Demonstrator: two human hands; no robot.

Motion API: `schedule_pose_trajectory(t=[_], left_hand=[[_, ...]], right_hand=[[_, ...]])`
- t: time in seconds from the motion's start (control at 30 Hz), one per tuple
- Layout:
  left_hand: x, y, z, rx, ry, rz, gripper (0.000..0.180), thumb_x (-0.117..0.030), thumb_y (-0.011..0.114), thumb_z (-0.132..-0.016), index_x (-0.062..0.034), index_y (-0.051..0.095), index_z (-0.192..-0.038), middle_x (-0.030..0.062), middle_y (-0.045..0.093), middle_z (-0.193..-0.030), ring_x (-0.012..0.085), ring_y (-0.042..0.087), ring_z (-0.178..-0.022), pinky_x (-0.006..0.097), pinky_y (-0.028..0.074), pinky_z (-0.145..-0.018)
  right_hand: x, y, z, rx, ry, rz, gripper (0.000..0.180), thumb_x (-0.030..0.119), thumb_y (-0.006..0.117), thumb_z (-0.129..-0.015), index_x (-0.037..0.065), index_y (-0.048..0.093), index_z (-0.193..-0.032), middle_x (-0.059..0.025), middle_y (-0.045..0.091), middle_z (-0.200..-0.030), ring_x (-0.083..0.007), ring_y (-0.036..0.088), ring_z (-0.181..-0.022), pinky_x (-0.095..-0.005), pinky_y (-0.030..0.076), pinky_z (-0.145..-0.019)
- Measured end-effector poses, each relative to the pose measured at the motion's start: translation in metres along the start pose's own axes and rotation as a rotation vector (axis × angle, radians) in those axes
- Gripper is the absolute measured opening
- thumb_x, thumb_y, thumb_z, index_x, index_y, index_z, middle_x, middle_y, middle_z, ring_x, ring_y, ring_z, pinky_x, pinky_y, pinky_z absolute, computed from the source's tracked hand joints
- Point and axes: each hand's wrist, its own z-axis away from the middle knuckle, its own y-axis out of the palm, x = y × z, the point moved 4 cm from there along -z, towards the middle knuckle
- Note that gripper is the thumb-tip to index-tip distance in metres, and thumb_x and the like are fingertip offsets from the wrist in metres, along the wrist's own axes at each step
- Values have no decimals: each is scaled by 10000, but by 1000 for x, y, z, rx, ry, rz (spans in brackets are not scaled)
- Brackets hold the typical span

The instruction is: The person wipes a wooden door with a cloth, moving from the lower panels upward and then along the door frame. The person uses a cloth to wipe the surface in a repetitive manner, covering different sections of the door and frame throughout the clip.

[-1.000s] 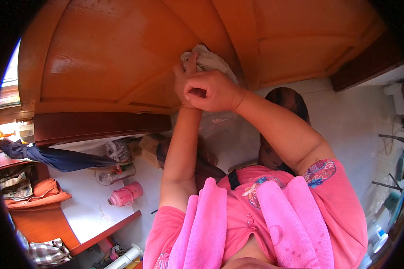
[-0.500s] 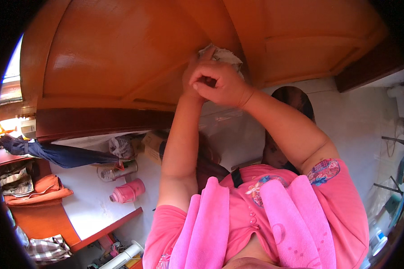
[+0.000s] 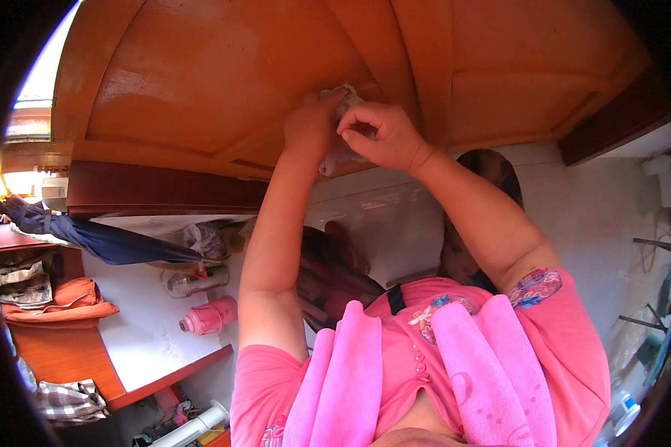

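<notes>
Both my arms reach up to an orange wooden door panel [image 3: 224, 82]. A crumpled white cloth [image 3: 337, 158] is bunched between my hands and pressed against the wood near a raised moulding. My left hand [image 3: 312, 125] grips the cloth's left side. My right hand [image 3: 384, 135] pinches it from the right, fingers curled. Much of the cloth is hidden by my fingers.
A pink scarf [image 3: 350, 372] hangs over my shoulders. At the left lie a folded blue umbrella [image 3: 97, 237], a clear bottle [image 3: 194, 281], a pink flask [image 3: 209, 316], an orange cloth [image 3: 60, 299] and a checked cloth [image 3: 71, 398]. White floor [image 3: 589, 216] lies to the right.
Both hands stayed on the cloth and shifted a little along the wooden panel. The cloth showed above my fingers before; now it bunches between and below them.
</notes>
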Motion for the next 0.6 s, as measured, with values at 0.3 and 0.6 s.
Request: schedule_pose_trajectory(t=[0.3,0.6], left_hand=[[-4,42,-33,79,191,415,606,-222,624,-839,-265,489,-1428,157,572,-1298,359,580,-1168,430,506,-919],[-27,8,-23,171,93,55,585,-314,603,-850,-329,462,-1417,154,570,-1281,358,596,-1152,444,515,-892]], right_hand=[[3,-1,2,-35,-6,70,39,55,657,-856,25,641,-875,-10,643,-816,-72,583,-743,-238,488,-675],[-14,-2,-3,-77,52,-147,51,71,644,-885,20,650,-883,24,623,-801,-49,558,-756,-228,481,-681]])
